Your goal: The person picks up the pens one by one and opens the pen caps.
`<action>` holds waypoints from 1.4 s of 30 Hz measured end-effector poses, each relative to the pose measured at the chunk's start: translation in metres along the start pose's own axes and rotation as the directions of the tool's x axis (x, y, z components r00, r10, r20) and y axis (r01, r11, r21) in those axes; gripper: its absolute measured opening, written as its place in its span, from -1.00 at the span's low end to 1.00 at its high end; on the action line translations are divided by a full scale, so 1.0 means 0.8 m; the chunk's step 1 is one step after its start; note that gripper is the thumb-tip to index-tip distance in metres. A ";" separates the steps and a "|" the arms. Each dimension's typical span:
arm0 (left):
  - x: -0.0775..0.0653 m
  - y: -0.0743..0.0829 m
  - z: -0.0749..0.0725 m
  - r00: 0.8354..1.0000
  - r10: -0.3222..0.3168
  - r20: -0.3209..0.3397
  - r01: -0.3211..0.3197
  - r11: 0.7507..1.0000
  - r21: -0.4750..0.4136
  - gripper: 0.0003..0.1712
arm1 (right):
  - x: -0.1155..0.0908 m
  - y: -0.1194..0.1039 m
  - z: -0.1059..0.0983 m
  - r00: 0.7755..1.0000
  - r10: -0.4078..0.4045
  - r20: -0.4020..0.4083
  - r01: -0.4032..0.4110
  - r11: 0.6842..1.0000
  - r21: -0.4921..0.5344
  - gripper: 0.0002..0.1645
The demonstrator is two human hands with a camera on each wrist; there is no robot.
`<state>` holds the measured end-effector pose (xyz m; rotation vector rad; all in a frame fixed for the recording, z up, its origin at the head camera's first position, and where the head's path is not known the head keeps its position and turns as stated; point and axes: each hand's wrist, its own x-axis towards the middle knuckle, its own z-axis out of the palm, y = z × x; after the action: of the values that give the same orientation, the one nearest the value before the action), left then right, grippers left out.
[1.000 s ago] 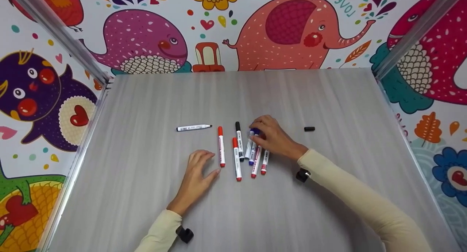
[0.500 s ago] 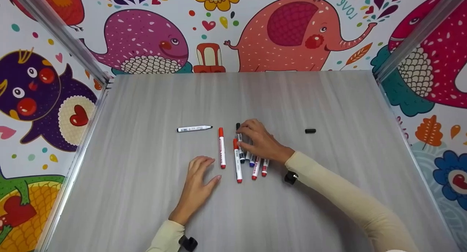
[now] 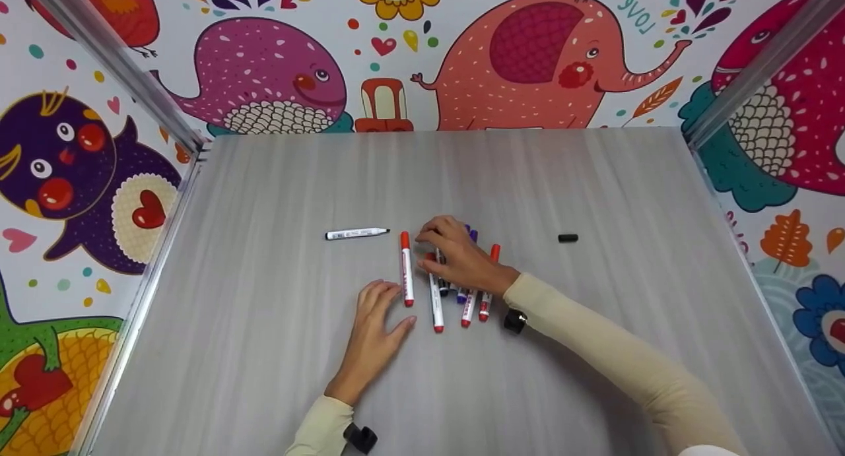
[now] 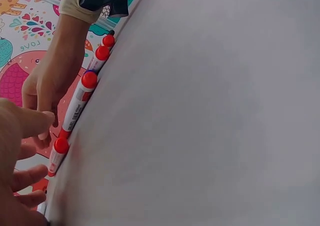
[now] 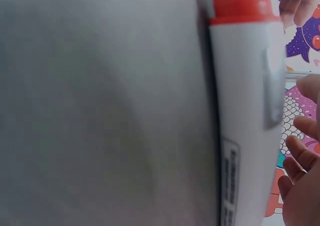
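Observation:
My right hand (image 3: 459, 255) hovers low over a bunch of whiteboard markers, hiding their upper ends; its fingers are spread and loosely bent with nothing between them. Under and beside it lie a red marker (image 3: 436, 307), a black marker (image 3: 443, 288), purple-capped ones (image 3: 473, 234) and two more red ones, including this red marker (image 3: 488, 297). My left hand (image 3: 375, 330) stays near the table, fingers apart, close beside another red marker (image 3: 406, 271). In the right wrist view a red-ended white marker (image 5: 250, 105) looms large beside the right fingers (image 5: 302, 156).
An uncapped black marker (image 3: 357, 233) lies crosswise at the left, its dark tip pointing right. Its loose black cap (image 3: 568, 238) sits off to the right. The grey table (image 3: 277, 192) is bounded by walls with cartoon animals and metal corner posts.
My right hand has moved left across the markers, from the purple-capped ones towards the leftmost red marker, uncovering the right-hand caps. The left hand has shifted slightly; no marker has visibly moved.

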<state>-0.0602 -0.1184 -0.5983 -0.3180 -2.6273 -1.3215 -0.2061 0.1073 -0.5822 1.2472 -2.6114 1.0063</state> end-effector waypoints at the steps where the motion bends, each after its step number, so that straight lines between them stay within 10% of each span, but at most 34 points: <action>1: 0.001 0.000 0.001 1.000 0.000 -0.001 0.000 1.000 0.002 -0.37 | 0.001 0.000 0.001 1.000 0.004 0.005 -0.004 1.000 -0.003 -0.48; 42: 0.021 -0.004 0.012 0.996 0.080 -0.034 -0.078 0.995 0.055 -0.39 | 0.028 -0.006 0.009 0.989 0.052 0.138 -0.047 0.998 -0.040 -0.30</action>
<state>-0.0780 -0.1110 -0.6022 -0.3815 -2.5873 -1.2179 -0.2162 0.0863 -0.5778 1.2954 -2.7644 0.9057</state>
